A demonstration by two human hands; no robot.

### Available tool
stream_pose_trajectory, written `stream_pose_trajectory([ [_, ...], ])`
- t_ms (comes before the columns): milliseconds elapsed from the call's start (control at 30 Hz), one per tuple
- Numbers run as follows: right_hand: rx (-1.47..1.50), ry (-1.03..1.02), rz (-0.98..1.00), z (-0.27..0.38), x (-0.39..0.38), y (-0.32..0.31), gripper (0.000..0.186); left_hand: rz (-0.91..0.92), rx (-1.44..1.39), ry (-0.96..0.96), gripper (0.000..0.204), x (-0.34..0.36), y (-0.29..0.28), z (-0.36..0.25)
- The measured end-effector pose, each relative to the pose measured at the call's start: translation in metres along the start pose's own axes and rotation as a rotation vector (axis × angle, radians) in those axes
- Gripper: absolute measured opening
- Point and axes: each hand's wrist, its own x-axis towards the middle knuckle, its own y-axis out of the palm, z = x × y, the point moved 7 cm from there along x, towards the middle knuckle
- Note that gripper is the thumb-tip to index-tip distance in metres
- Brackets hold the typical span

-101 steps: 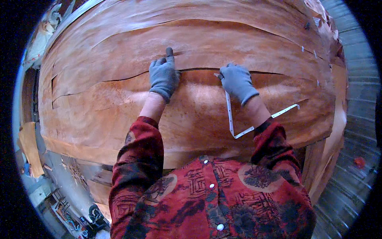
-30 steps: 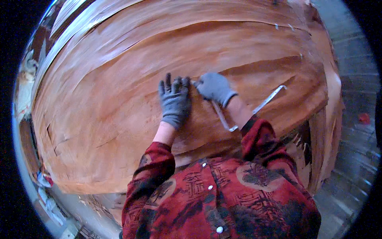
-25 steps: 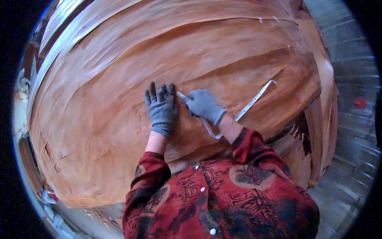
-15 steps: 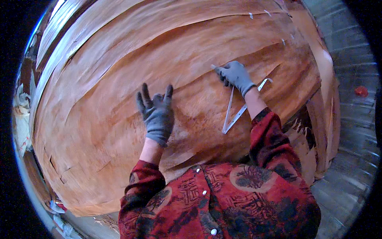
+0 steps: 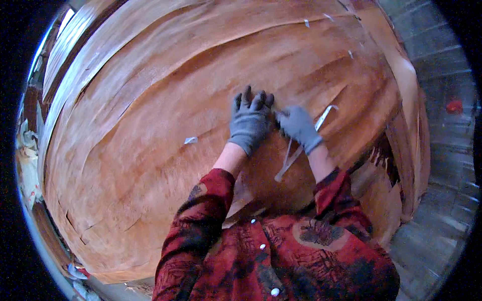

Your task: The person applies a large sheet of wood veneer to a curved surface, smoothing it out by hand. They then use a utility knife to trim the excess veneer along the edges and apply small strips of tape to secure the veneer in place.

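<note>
A broad, reddish-brown sheet of thin wood (image 5: 165, 110) spreads beneath both hands, its surface crossed by long curved edges and folds. Near the sheet's middle, the left hand (image 5: 251, 120), in a grey knitted glove with dark fingertips, appears to rest palm down with its fingers loosely spread, and nothing shows in its grasp. Just to its right, over the sheet, the right hand (image 5: 297, 124), in a matching grey glove, is curled and blurred by motion; it seems to pinch a long, narrow white strip (image 5: 284, 169), though the fingertips are too smeared to show the exact hold. The strip hangs from this hand toward the sheet's near side, bends sharply, and reappears beyond the wrist, ending in a small crook. The work looks partway along: one short white piece (image 5: 191, 140) lies on the sheet left of the left hand, and three more sit toward its far right part, while a good length of strip remains uncut. No white piece shows on the dark slit (image 5: 337, 98) at the sheet's right or on the splits (image 5: 70, 220) by its near left corner; whether those matter cannot be told. A small red object (image 5: 454, 107) lies off the sheet's right side.
</note>
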Motion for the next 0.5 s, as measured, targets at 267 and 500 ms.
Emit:
stream_pose_trajectory([
  [267, 0.429, -0.062, -0.056, 0.022, 0.001, -0.046, 0.02, 0.012, -0.053, 0.043, 0.068, 0.012, -0.019, 0.029],
  [500, 0.395, -0.279, 0.06, 0.118, 0.105, -0.03, 0.019, -0.235, 0.14, -0.146, 0.068, 0.048, -0.06, 0.165],
])
